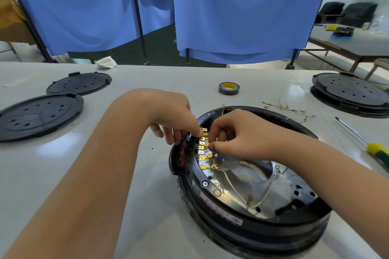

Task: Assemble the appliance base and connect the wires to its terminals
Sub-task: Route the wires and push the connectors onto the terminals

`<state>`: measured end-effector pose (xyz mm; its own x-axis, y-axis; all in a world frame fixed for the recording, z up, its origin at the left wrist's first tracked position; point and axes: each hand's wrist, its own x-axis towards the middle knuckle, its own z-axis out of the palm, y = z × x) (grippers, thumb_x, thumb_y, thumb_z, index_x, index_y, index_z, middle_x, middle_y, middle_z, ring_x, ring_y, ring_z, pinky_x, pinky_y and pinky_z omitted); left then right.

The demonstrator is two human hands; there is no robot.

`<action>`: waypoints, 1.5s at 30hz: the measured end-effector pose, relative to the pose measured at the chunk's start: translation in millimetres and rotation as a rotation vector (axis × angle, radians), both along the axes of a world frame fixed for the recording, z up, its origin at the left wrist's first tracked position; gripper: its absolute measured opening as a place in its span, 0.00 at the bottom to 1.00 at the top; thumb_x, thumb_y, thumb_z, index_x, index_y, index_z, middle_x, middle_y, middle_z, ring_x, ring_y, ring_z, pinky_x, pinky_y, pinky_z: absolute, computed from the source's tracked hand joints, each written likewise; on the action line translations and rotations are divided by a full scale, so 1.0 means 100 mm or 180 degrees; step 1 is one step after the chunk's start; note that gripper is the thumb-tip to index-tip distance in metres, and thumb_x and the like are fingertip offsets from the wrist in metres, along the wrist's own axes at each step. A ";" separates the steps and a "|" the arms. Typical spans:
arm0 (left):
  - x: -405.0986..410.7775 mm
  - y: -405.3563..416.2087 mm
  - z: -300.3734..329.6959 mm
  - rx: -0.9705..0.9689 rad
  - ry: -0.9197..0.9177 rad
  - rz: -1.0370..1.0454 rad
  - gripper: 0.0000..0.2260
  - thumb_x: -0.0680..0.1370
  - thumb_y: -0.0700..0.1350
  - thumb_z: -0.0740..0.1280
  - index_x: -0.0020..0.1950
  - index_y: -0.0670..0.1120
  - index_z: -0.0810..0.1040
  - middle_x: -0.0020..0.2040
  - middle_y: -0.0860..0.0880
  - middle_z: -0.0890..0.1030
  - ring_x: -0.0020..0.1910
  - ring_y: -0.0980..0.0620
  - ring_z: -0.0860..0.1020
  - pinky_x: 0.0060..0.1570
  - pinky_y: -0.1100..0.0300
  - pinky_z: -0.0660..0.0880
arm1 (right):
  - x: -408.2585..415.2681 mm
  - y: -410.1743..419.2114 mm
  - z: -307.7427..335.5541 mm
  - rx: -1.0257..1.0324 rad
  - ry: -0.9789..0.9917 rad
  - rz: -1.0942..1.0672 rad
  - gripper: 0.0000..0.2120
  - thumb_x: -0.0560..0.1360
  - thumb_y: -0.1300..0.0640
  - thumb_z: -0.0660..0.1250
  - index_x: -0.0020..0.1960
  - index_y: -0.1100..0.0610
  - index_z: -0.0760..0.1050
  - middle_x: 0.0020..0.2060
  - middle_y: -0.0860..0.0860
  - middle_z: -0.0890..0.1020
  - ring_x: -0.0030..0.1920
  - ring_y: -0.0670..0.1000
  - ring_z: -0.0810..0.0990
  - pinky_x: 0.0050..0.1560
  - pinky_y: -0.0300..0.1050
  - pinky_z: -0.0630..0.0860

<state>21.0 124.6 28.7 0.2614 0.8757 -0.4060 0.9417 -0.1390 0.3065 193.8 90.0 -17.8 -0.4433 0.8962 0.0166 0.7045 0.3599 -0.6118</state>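
Observation:
The round black appliance base [252, 223] lies open on the white table, its shiny metal inside showing. A row of gold terminals [203, 149] runs along its left inner edge, with white wires [233, 187] trailing across the metal. My left hand [168, 115] grips the black terminal block at the base's left rim, fingers curled over it. My right hand [233, 134] pinches a gold wire connector against the terminal row.
Two black perforated covers [40, 115] [80, 83] lie at the left, another base with cover [351, 92] at the far right. A tape roll [228, 88], loose gold-tipped wires [284, 108] and a yellow-green screwdriver [372, 149] lie nearby. Blue curtains hang behind.

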 end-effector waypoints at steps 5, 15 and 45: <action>-0.01 0.00 0.00 -0.0005 -0.0013 -0.0011 0.14 0.77 0.55 0.69 0.40 0.46 0.78 0.27 0.54 0.82 0.27 0.59 0.81 0.28 0.67 0.73 | -0.01 -0.01 0.02 -0.0011 -0.0005 -0.0006 0.05 0.73 0.54 0.70 0.38 0.48 0.78 0.27 0.46 0.78 0.27 0.42 0.73 0.33 0.40 0.73; 0.00 0.01 0.00 -0.0006 -0.0004 -0.0033 0.14 0.76 0.55 0.69 0.39 0.46 0.78 0.28 0.54 0.83 0.28 0.59 0.81 0.28 0.66 0.74 | -0.04 -0.02 0.01 -0.0014 -0.0105 -0.0016 0.06 0.75 0.54 0.68 0.39 0.50 0.77 0.25 0.43 0.75 0.25 0.40 0.70 0.30 0.36 0.69; 0.07 -0.05 0.02 -0.0085 -0.0102 0.0231 0.16 0.78 0.51 0.70 0.42 0.38 0.77 0.24 0.48 0.81 0.24 0.54 0.81 0.26 0.64 0.77 | -0.12 -0.10 -0.01 0.0451 -0.0306 -0.0131 0.08 0.73 0.55 0.68 0.37 0.56 0.77 0.26 0.48 0.76 0.26 0.43 0.70 0.28 0.34 0.66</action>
<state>28.4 119.8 30.3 0.2108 0.8818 -0.4218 0.9386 -0.0622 0.3392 181.5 80.2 -18.8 -0.4120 0.9053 0.1035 0.7731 0.4075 -0.4861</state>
